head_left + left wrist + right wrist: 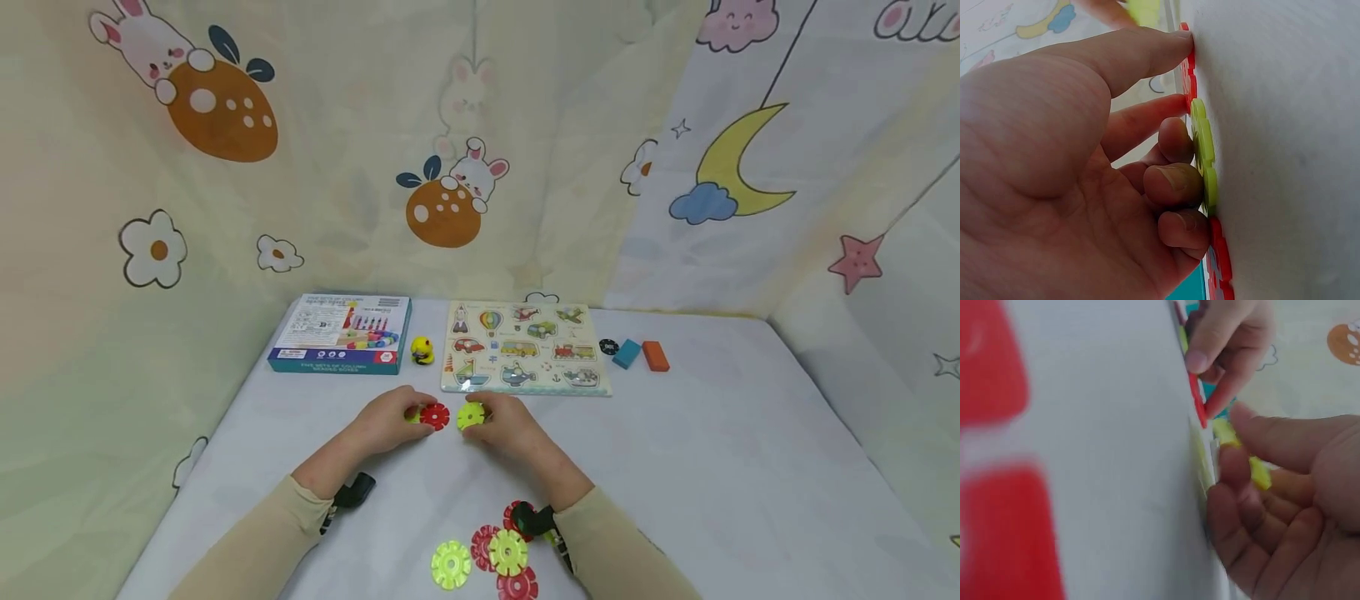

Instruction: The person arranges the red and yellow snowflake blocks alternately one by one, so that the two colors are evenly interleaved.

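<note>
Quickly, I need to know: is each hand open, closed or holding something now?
Left hand: closed, holding a red disc, with a lime disc next to it.
Right hand: closed, pinching another lime disc.

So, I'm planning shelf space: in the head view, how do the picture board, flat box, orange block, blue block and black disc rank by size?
Picture board
Flat box
Orange block, blue block: too alike to rank
Black disc

1 each: box (337,333) | yellow toy (422,352) | picture board (527,349) | black disc (608,347) | blue block (627,354) | orange block (656,356)
</note>
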{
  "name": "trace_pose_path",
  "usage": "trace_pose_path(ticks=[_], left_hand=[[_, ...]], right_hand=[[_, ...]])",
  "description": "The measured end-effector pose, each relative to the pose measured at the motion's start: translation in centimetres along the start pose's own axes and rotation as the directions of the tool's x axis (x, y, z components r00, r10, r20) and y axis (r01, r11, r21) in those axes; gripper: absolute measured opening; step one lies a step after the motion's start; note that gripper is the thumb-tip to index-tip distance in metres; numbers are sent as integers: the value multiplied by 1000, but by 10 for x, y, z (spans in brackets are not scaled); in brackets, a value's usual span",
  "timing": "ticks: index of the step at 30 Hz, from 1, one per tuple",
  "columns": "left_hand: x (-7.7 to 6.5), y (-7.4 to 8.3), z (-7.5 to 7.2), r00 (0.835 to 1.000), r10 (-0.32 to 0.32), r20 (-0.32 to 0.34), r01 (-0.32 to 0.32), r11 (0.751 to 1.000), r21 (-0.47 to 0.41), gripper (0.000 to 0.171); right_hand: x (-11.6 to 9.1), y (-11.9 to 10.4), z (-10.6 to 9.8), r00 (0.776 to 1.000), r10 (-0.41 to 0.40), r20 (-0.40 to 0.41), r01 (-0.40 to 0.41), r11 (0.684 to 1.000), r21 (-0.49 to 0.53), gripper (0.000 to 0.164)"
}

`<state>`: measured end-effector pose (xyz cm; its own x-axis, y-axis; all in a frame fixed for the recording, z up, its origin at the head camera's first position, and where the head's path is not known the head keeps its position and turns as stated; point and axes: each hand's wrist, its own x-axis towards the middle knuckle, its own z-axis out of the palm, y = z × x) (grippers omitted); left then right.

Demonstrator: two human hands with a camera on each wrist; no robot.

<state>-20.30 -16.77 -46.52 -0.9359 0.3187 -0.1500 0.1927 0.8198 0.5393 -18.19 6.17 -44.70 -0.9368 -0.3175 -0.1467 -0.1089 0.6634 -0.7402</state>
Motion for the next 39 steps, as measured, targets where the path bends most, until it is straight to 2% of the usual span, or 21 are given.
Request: trace_pose_path(ticks=[4, 10, 14, 19, 23, 30, 35, 39], left_hand=[[0, 1, 1, 1000, -1, 6, 1, 1000, 0, 48], [0, 4, 0, 1000, -25, 9, 25, 1000, 0, 48], [2, 7, 1, 1000, -20, 15, 20, 1000, 7, 49], [3, 10, 0, 999, -24, 24, 23, 999, 31, 51], [7, 18, 0, 999, -24, 32, 22, 999, 46, 54], [24, 40, 6, 993, 84, 84, -89, 995, 54, 57], [27, 41, 11, 990, 100, 100, -103, 994, 30, 52], [26, 36, 15, 990, 110, 87, -111, 994, 9, 50]], right_hand=[[4, 5, 6, 999, -5, -34, 3, 998, -65, 58], [6, 5, 7, 997, -5, -76, -6, 990, -140, 39], [7, 8, 9, 995, -5, -98, -13, 983, -181, 35], [9, 12, 11, 992, 6, -125, -28, 984, -174, 36], [9, 14, 11, 991, 6, -131, -29, 983, -179, 38], [10, 15, 9, 983, -58, -175, 37, 992, -118, 43], [12, 16, 7, 988, -82, -134, 71, 994, -86, 44], [10, 15, -1, 997, -49, -64, 48, 998, -28, 48]])
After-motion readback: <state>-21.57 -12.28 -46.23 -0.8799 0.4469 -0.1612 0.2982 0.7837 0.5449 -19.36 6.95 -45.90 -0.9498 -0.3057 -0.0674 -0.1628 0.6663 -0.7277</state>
